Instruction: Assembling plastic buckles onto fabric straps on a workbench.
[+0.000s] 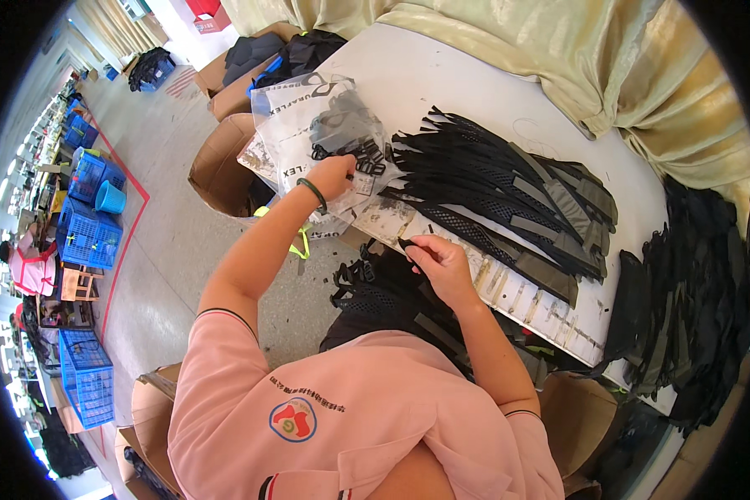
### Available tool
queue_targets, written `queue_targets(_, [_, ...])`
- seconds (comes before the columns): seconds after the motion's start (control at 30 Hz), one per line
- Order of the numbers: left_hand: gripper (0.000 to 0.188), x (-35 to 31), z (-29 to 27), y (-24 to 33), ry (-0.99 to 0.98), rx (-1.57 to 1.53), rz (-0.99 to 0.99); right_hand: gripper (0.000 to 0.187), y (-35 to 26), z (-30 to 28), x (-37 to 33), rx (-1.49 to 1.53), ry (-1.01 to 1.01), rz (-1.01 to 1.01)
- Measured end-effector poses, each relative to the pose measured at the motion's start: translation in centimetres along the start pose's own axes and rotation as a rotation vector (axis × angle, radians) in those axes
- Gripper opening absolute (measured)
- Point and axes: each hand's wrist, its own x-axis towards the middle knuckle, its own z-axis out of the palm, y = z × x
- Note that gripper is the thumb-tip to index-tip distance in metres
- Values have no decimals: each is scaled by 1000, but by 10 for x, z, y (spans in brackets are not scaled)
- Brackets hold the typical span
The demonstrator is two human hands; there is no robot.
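Observation:
My left hand (332,178) is at the near edge of a clear plastic bag (279,112) of black plastic buckles (367,158). Its fingers are closed, and a small dark piece, seemingly a buckle, shows at the fingertips. To the right, my right hand (443,265) pinches the tip of a black strap (406,244) above the table's near edge; the rest of that strap is hard to trace. Black mesh straps (483,175) with grey patches lie fanned out on the white table (425,62). More black strap pieces (375,292) lie over my lap.
An open cardboard box (221,162) stands left of the table, with another box (258,79) of dark goods behind. A black strap pile (683,292) hangs at the right. Yellow curtains (608,50) border the far side. Blue crates (87,375) line the floor at far left.

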Motion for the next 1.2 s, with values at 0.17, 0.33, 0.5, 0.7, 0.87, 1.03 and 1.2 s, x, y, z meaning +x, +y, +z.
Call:
queue_targets(0.17, [17, -25, -35, 59, 16, -779, -270, 14, 12, -15, -2, 16, 35, -26])
queue_targets(0.33, [16, -64, -12, 126, -196, -1876, -414, 14, 5, -19, -3, 41, 6, -69])
queue_targets(0.5, [14, -78, 16, 150, -391, -2176, -393, 14, -1, -25, -8, -43, -55, -120])
queue_targets(0.7, [16, -77, 27, 160, -539, -2271, -401, 13, -11, -31, -17, 5, -96, -99])
queue_targets(0.87, [15, -77, 28, 166, -582, -2294, -414, 13, -9, -34, -18, 6, -115, -116])
queue_targets(1.03, [16, -78, 26, 170, -586, -2281, -423, 13, -11, -34, -19, 49, -117, -101])
queue_targets(1.2, [19, -77, 35, 172, -623, -2271, -493, 8, -10, -35, -19, -21, -144, -144])
